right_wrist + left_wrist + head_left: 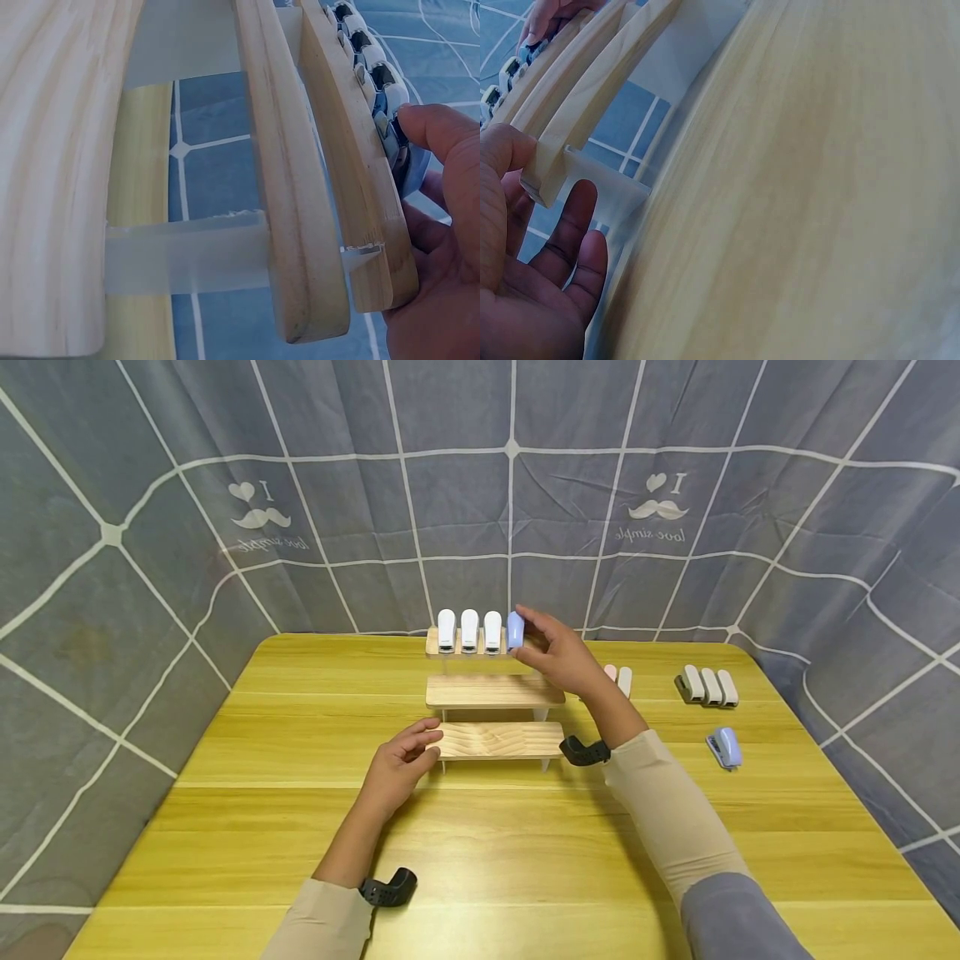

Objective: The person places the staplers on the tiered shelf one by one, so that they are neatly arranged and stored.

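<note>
A three-tier wooden display stand stands on the table. Three white staplers and a blue stapler form a row on its top tier. My right hand holds the blue stapler at the right end of that row, thumb at its near end and fingers at the far end. In the right wrist view the blue stapler sits against the top tier beside the thumb. My left hand pinches the left end of the lowest tier between thumb and finger; its other fingers spread below.
Right of the stand, a pink stapler and a white one are partly behind my right forearm. Farther right lie several grey-white staplers in a row and another blue stapler. A grey checked curtain surrounds the wooden table.
</note>
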`<state>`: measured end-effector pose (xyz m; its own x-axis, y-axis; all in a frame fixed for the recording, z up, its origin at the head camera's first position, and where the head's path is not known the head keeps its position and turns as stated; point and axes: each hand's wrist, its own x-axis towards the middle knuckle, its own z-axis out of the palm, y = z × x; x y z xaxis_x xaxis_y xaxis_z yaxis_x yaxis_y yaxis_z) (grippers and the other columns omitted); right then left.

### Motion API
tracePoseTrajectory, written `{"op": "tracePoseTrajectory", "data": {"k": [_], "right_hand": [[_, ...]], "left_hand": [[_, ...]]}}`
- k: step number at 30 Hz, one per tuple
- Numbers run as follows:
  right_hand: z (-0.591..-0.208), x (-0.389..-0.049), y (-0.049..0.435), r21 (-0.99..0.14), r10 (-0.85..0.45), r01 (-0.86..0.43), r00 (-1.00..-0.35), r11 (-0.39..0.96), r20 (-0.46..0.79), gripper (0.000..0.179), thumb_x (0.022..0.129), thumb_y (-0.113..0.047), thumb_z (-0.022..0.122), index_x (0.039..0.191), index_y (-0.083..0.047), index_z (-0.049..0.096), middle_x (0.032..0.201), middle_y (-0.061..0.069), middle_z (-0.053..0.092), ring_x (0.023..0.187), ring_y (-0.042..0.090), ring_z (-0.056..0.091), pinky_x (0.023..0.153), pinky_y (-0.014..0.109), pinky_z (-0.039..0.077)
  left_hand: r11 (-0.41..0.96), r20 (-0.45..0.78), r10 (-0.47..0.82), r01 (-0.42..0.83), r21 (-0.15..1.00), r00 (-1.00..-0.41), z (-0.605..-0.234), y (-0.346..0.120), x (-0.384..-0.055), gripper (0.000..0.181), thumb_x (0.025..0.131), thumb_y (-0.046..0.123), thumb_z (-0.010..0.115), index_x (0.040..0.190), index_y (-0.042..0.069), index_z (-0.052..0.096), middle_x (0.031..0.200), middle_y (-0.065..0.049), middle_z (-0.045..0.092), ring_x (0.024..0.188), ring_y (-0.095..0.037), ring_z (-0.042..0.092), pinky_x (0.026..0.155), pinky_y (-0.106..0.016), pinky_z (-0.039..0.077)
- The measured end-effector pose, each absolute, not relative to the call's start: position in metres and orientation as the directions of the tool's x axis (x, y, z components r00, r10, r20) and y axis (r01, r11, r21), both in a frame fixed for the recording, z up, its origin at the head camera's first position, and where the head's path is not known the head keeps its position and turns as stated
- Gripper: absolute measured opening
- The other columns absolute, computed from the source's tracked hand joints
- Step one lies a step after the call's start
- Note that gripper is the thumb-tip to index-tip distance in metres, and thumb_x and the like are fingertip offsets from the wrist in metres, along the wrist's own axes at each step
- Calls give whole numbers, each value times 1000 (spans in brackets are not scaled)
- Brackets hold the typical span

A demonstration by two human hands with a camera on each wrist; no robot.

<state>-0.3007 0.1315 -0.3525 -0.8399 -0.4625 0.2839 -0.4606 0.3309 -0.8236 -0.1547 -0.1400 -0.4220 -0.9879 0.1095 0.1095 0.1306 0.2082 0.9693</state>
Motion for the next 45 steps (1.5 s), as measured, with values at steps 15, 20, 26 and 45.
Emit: {"op": "tracePoseTrajectory", "data": {"k": [15, 20, 26, 45], "right_hand": [[-353, -299, 131, -801, -466, -505, -820, 320, 331, 68, 95, -5, 66, 154, 0, 32, 141, 20, 47, 132, 28, 48, 104, 35, 43], [-341, -287, 128, -800, -470, -497, -825, 336, 314, 67, 96, -2, 64, 153, 4, 30, 141, 24, 45, 132, 32, 47, 105, 37, 41], [-328, -276, 126, -817, -470, -467, -836, 338, 284, 69, 95, 2, 63, 154, 5, 26, 143, 28, 43, 134, 37, 45, 107, 43, 39], [-359, -282, 202, -754, -280, -472, -881, 457, 381, 50, 98, -5, 62, 145, 2, 46, 149, 19, 42, 136, 36, 40, 109, 52, 33]], "left_hand": [[223, 98, 108, 120, 967, -989, -420, -139, -154, 29, 96, 1, 62, 122, -10, 66, 143, -14, 54, 134, -27, 47, 92, -15, 43], [223, 97, 108, 119, 968, -989, -419, -139, -153, 29, 96, 1, 62, 122, -10, 65, 143, -14, 53, 134, -28, 47, 92, -14, 42], [216, 100, 100, 119, 969, -990, -433, -141, -161, 29, 96, 2, 62, 123, -8, 66, 143, -12, 53, 134, -27, 47, 93, -15, 42], [200, 125, 88, 140, 970, -988, -458, -147, -170, 27, 95, 10, 66, 121, 1, 71, 141, 0, 56, 131, -21, 50, 93, -20, 46]]}}
